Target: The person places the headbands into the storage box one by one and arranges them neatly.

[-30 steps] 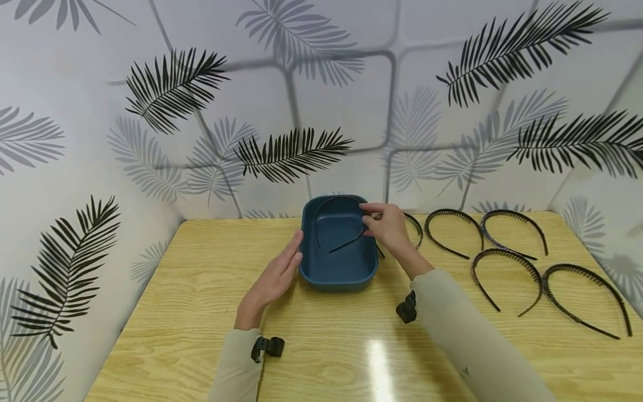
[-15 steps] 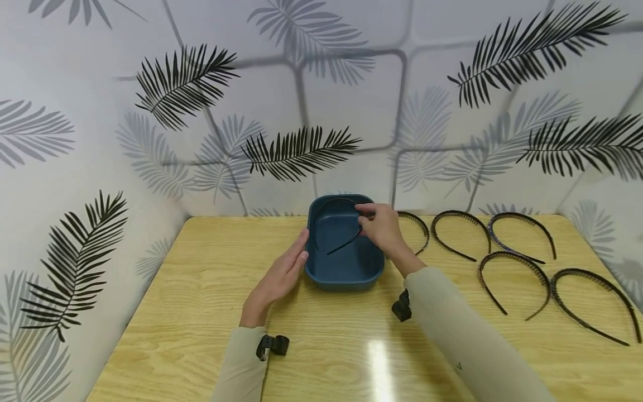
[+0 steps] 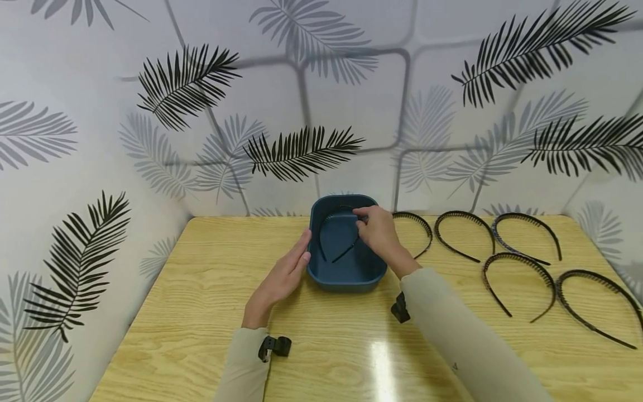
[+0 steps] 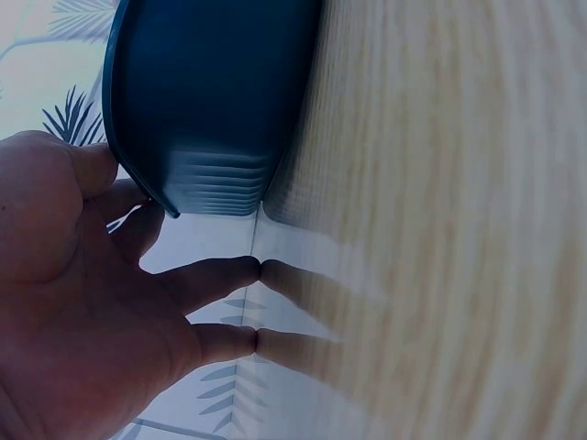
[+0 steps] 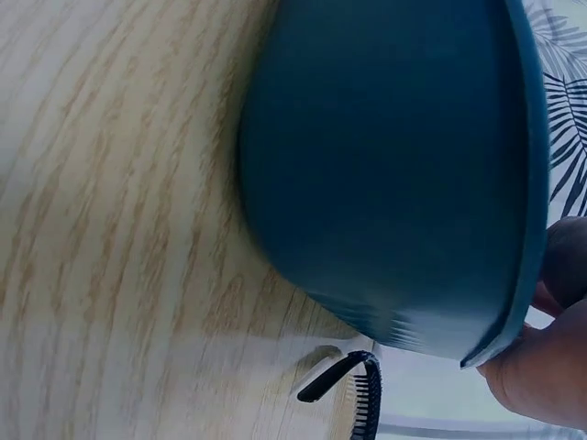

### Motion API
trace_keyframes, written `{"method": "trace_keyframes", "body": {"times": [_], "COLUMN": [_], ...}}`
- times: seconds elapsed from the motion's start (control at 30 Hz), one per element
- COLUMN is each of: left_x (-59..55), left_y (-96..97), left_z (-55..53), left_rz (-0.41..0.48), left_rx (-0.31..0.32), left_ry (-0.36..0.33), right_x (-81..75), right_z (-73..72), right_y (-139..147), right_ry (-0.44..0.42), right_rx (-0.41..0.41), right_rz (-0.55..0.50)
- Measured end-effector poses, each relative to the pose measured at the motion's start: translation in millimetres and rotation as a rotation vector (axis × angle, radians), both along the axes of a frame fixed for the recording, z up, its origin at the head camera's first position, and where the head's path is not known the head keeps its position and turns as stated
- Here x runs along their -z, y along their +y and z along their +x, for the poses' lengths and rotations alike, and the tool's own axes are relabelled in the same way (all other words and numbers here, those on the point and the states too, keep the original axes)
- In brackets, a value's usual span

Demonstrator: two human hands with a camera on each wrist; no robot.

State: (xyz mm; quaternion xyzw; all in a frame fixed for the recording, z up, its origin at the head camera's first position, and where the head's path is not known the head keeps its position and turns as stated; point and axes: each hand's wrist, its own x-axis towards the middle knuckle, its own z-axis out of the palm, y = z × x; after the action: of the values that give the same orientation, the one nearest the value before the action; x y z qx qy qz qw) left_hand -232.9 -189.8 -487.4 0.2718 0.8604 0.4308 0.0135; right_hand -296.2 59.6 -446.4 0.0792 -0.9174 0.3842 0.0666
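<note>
A dark blue plastic basin (image 3: 346, 274) stands on the wooden table near the back wall. Inside it is a thin black headband (image 3: 344, 252), its two ends pointing toward the front. My right hand (image 3: 379, 231) reaches over the basin's right rim and pinches the headband's right side, partly covering it. Along the basin's left wall lies my left hand (image 3: 281, 276) with extended fingers. In the left wrist view, that hand's fingers (image 4: 138, 229) touch the rim, while two others reach down to the table. The right wrist view shows the basin's outer wall (image 5: 394, 165) hiding the held headband.
Several toothed headbands lie on the table to the right, among them a far headband (image 3: 464, 213) and a near one (image 3: 598, 329). One headband (image 3: 427, 226) sits just right of the basin, partly behind my right hand. A leaf-patterned wall (image 3: 351, 111) rises behind the table.
My right hand has lowered the headband deeper into the basin, and its ends now sit lower. My left hand has stayed at the basin's side. The whole view has shifted slightly.
</note>
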Motion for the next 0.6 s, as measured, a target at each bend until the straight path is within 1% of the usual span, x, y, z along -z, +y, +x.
{"method": "trace_keyframes", "body": {"times": [0.2, 0.5, 0.6], "left_x": [0.3, 0.6, 0.3], "left_y": [-0.1, -0.1, -0.5], "left_z": [0.7, -0.6, -0.1], "left_rz": [-0.002, -0.01, -0.016], "left_rx": [0.005, 0.003, 0.0], "left_ry": [0.001, 0.016, 0.009], "right_x": [3.2, 4.7, 4.0], "right_z": [0.5, 3.8, 5.5], "right_y": [-0.7, 0.1, 0.3], "right_ry": [0.058, 0.093, 0.104], "right_rx": [-0.006, -0.006, -0.014], "right_rz": [0.047, 0.113, 0.12]}}
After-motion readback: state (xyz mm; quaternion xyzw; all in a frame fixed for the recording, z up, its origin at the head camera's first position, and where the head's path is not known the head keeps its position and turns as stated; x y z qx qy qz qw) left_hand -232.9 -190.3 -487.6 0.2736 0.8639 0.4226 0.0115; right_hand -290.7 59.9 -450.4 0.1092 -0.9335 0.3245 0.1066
